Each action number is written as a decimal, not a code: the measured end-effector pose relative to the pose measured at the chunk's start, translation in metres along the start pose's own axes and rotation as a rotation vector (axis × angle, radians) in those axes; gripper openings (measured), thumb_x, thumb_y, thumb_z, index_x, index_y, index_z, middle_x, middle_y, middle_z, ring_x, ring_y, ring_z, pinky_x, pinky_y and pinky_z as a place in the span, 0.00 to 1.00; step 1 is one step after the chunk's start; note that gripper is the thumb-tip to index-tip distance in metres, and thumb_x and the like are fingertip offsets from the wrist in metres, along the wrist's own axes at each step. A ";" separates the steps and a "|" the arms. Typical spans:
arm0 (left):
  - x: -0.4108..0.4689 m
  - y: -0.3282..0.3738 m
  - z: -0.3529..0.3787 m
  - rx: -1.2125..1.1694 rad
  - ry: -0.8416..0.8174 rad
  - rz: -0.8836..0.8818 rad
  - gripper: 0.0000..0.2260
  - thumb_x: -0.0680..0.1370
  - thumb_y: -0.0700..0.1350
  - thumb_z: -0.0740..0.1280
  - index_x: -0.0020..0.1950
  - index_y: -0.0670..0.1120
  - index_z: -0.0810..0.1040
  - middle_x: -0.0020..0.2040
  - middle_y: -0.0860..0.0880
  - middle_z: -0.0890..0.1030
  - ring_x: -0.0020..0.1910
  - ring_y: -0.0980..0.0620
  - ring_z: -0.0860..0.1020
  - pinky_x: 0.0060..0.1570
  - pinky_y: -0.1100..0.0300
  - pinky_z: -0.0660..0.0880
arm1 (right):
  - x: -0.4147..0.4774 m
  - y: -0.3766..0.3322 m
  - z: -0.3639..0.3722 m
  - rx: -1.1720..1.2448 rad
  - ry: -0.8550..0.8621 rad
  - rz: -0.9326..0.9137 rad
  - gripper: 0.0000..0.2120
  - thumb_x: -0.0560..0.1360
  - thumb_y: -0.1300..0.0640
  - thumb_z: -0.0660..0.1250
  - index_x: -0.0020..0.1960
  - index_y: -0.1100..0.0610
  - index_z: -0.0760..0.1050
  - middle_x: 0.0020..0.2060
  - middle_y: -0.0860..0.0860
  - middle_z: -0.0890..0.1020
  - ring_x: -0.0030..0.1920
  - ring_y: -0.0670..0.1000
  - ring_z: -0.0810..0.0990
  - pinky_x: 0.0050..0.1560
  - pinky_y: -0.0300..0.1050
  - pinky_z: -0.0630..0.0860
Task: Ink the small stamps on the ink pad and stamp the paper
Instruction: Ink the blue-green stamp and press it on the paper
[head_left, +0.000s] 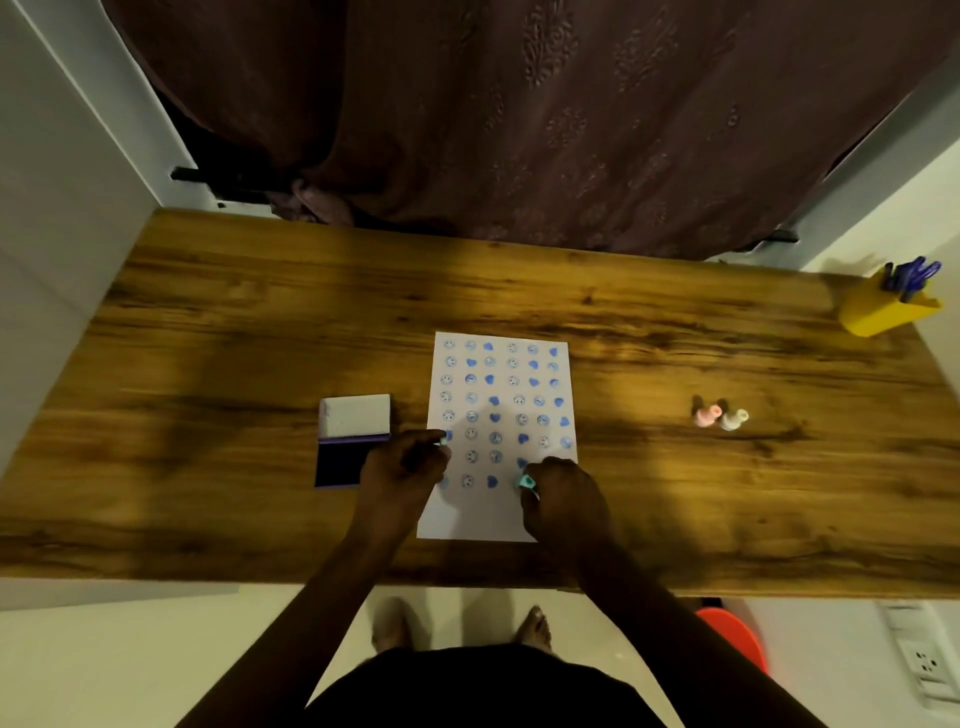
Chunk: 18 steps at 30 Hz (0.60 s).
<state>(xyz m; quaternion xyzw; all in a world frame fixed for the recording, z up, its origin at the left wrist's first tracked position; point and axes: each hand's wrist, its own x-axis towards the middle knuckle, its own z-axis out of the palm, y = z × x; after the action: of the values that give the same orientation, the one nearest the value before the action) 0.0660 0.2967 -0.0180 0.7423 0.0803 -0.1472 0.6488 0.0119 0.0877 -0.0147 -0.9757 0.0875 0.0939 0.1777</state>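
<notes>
A white paper (545, 499) lies on the wooden table (208, 364), covered with rows of blue smiley and heart prints. My right hand (563, 499) grips a small teal stamp (525, 482) and holds it down on the sheet's lower right part. My left hand (402, 467) rests at the sheet's left edge, its fingers closed on a small stamp whose pale tip (443, 441) barely shows. The open ink pad (340, 460), dark blue with its white lid (356, 415) flipped back, sits just left of my left hand.
A pink stamp (706, 415) and a white stamp (733, 419) stand on the table to the right of the sheet. A yellow holder (883, 312) with blue pens is at the far right corner. A dark curtain (519, 130) hangs behind the table.
</notes>
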 end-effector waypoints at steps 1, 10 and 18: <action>0.001 0.001 0.001 0.006 0.000 0.002 0.09 0.80 0.43 0.72 0.59 0.49 0.84 0.60 0.46 0.86 0.60 0.47 0.84 0.59 0.46 0.83 | 0.000 -0.001 0.001 -0.012 0.001 0.004 0.15 0.80 0.48 0.65 0.63 0.54 0.78 0.58 0.52 0.83 0.59 0.53 0.81 0.58 0.45 0.77; -0.005 0.015 0.020 -0.021 -0.030 0.035 0.11 0.79 0.41 0.73 0.61 0.48 0.84 0.63 0.46 0.84 0.60 0.46 0.84 0.57 0.47 0.84 | 0.003 0.004 -0.007 0.011 -0.009 0.005 0.17 0.80 0.46 0.66 0.63 0.55 0.80 0.59 0.52 0.84 0.60 0.54 0.81 0.61 0.45 0.78; -0.012 0.025 0.041 0.027 -0.129 0.040 0.11 0.78 0.41 0.74 0.59 0.51 0.84 0.61 0.47 0.85 0.59 0.47 0.84 0.59 0.44 0.82 | 0.003 0.035 -0.053 0.867 -0.052 0.260 0.07 0.73 0.49 0.77 0.49 0.50 0.85 0.43 0.48 0.88 0.45 0.48 0.84 0.42 0.38 0.80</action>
<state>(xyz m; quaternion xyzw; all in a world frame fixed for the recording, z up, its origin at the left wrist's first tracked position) 0.0573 0.2531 0.0046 0.7413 0.0218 -0.1827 0.6454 0.0161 0.0358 0.0214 -0.7895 0.2360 0.0945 0.5585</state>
